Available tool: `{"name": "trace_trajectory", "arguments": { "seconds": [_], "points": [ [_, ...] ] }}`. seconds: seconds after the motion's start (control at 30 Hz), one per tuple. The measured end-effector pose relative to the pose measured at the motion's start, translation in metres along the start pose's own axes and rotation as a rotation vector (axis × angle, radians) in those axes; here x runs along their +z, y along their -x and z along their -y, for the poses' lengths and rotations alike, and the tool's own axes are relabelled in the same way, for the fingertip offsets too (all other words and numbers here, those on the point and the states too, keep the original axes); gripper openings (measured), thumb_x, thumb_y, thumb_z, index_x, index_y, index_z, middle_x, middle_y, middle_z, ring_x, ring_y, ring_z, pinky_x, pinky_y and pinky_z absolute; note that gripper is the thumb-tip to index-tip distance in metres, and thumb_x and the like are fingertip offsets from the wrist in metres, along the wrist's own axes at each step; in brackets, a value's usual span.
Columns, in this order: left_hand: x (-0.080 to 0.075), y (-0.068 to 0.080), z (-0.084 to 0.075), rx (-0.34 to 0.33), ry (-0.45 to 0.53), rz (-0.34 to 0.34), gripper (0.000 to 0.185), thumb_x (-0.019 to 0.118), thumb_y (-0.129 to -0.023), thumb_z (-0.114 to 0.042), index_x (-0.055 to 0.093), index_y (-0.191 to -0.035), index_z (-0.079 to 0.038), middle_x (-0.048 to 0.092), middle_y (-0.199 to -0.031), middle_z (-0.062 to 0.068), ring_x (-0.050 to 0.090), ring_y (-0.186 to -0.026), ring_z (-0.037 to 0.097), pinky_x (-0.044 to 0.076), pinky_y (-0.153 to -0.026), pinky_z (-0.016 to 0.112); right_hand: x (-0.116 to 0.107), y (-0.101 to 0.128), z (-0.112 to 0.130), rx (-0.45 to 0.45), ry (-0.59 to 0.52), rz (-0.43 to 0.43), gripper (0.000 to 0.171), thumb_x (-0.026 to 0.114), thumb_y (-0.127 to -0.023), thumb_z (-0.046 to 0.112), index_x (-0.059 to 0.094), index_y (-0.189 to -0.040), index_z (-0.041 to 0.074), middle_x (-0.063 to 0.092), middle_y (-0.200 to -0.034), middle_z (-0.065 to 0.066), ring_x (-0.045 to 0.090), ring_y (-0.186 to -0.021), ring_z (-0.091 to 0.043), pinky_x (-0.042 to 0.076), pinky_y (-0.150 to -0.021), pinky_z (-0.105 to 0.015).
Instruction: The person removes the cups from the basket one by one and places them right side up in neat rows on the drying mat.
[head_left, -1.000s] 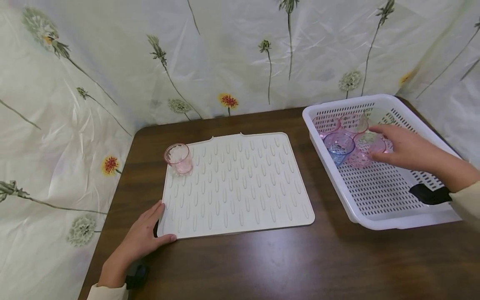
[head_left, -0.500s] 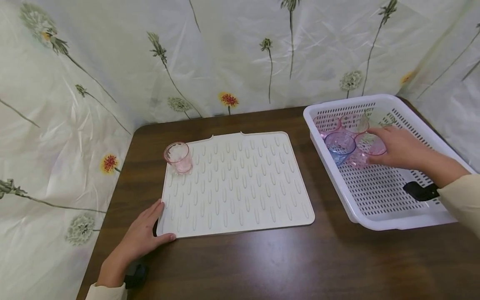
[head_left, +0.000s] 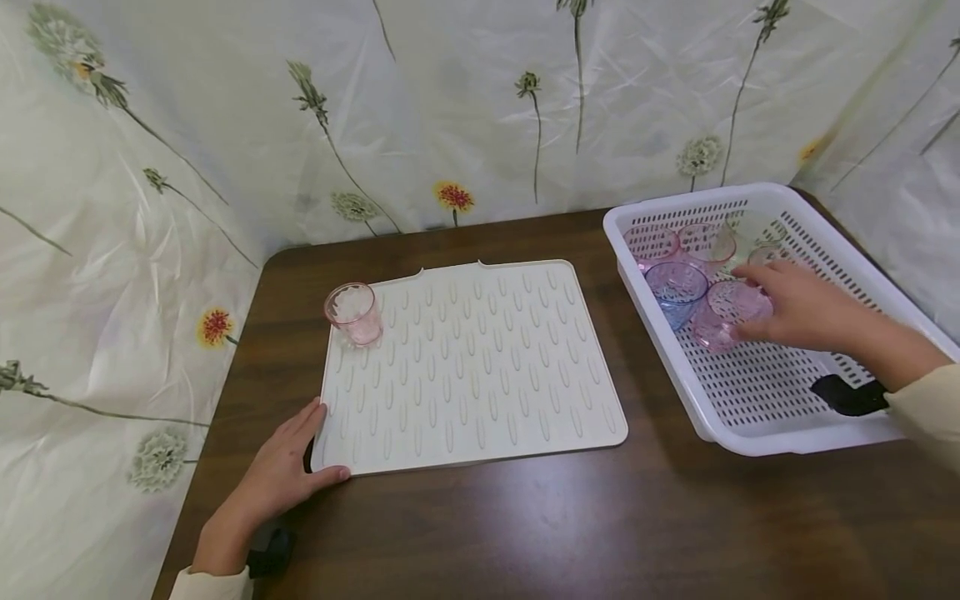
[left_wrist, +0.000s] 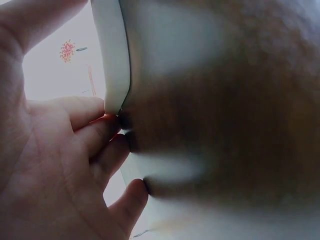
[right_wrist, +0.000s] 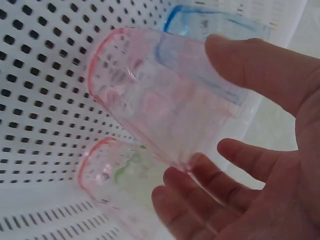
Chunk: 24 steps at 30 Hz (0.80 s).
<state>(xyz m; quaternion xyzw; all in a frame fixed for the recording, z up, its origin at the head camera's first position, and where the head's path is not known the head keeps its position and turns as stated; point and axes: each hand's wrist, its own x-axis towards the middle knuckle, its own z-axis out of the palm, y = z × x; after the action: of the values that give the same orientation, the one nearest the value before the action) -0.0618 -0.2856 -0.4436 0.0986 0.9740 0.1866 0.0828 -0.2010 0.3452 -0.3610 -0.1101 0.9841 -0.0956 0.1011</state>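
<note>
My left hand (head_left: pixel 281 471) rests at the near left corner of a white ridged mat (head_left: pixel 480 367), fingers along its left edge and thumb at the front edge. In the left wrist view, the fingertips (left_wrist: pixel 112 117) meet the mat's rim. My right hand (head_left: pixel 806 304) reaches into a white perforated basket (head_left: pixel 738 446) and holds a clear pink cup (head_left: pixel 723 312), which leans over. The right wrist view shows my thumb on one side of this pink cup (right_wrist: pixel 150 85) and fingertips on the other. A blue-rimmed cup (head_left: pixel 677 292) stands just left of it.
Behind, the basket also holds pink-rimmed cups (head_left: pixel 707 243) and a greenish clear cup (head_left: pixel 753 229), partly hidden by the right hand. Another pink cup (head_left: pixel 356 312) stands on the mat's far left corner. A flowered sheet (head_left: pixel 480 125) hangs behind the dark wooden table (head_left: pixel 480 533).
My right hand has shifted slightly left and closed in on the pink cup, which has gone from upright to tilted. My left hand stays at the mat's corner.
</note>
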Motion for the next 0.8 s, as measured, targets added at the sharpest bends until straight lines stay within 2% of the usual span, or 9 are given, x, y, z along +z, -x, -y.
{"name": "trace_trajectory", "arguments": {
  "seconds": [0.2,0.43,0.57,0.8],
  "points": [
    [-0.001,0.000,0.000,-0.010,0.012,0.014,0.101,0.078,-0.080,-0.048,0.033,-0.151,0.007,0.030,-0.159,0.028,0.035,-0.142,0.049,0.036,-0.109,0.064,0.007,0.002,-0.003,-0.012,-0.119,0.027,0.089,0.082,-0.079,0.022,0.033,-0.147,-0.009,0.042,-0.139,-0.037,0.049,-0.120,-0.057,0.047,-0.092,-0.069],
    [-0.003,0.001,-0.002,-0.009,-0.002,0.012,0.101,0.078,-0.080,-0.049,0.034,-0.151,0.007,0.031,-0.158,0.028,0.036,-0.141,0.049,0.037,-0.109,0.063,0.013,0.000,-0.013,-0.023,-0.299,0.103,0.091,0.081,-0.082,0.022,0.026,-0.151,0.000,0.039,-0.144,-0.035,0.044,-0.127,-0.060,0.045,-0.095,-0.070],
    [-0.003,0.001,-0.002,-0.009,-0.005,0.014,0.101,0.079,-0.080,-0.048,0.034,-0.150,0.007,0.032,-0.158,0.028,0.037,-0.141,0.050,0.038,-0.109,0.063,0.015,-0.001,-0.016,-0.023,-0.338,0.127,0.090,0.079,-0.084,0.024,0.023,-0.153,0.005,0.041,-0.143,-0.036,0.045,-0.127,-0.060,0.049,-0.093,-0.067],
    [-0.002,0.001,-0.003,-0.015,-0.013,0.021,0.101,0.078,-0.079,-0.050,0.034,-0.151,0.007,0.032,-0.158,0.028,0.037,-0.141,0.050,0.038,-0.109,0.063,0.015,0.000,-0.018,-0.020,-0.354,0.138,0.090,0.078,-0.085,0.024,0.023,-0.153,0.008,0.043,-0.142,-0.035,0.047,-0.126,-0.060,0.051,-0.091,-0.065]
  ]
}}
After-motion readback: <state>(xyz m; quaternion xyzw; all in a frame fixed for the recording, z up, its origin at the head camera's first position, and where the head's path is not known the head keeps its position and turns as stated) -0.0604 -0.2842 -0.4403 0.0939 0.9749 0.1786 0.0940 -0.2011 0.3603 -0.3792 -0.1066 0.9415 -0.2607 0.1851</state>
